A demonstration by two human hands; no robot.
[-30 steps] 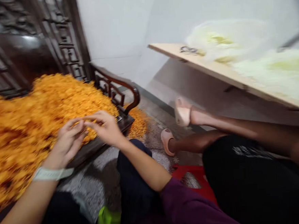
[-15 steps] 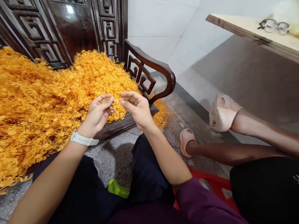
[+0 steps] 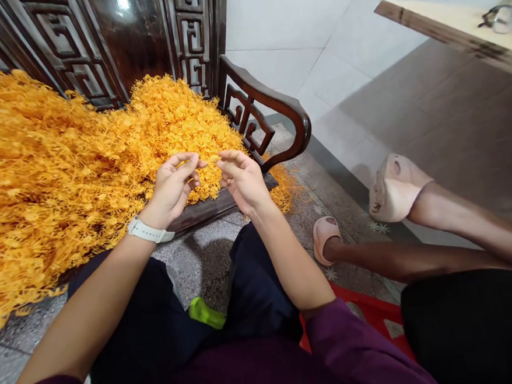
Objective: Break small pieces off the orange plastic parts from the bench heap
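Observation:
In front of the heap, my left hand [image 3: 174,183], with a pale watch strap [image 3: 149,229] at the wrist, has its thumb and forefinger pinched together. Whatever lies in that pinch is too small to make out. Opposite it, my right hand [image 3: 247,181] pinches a small yellow-orange piece [image 3: 213,158] that sticks out toward the left fingertips. A large heap of orange, thin-petalled, flower-like pieces [image 3: 100,156] covers the seat of a dark carved wooden bench [image 3: 205,212], just behind both hands.
The bench's curved armrest [image 3: 276,100] rises right of the heap. Loose orange pieces [image 3: 284,187] lie on the floor beside it. Another person's legs [image 3: 375,260] in pink slippers [image 3: 326,239] extend from the right. Glasses [image 3: 502,20] rest on a wooden board [image 3: 450,32]. A bright green object [image 3: 206,313] is between my knees.
The view has shifted slightly, so the glasses sit nearer the right edge. Both hands stay close together, and the yellow-orange piece between them now shows more clearly at the right fingertips.

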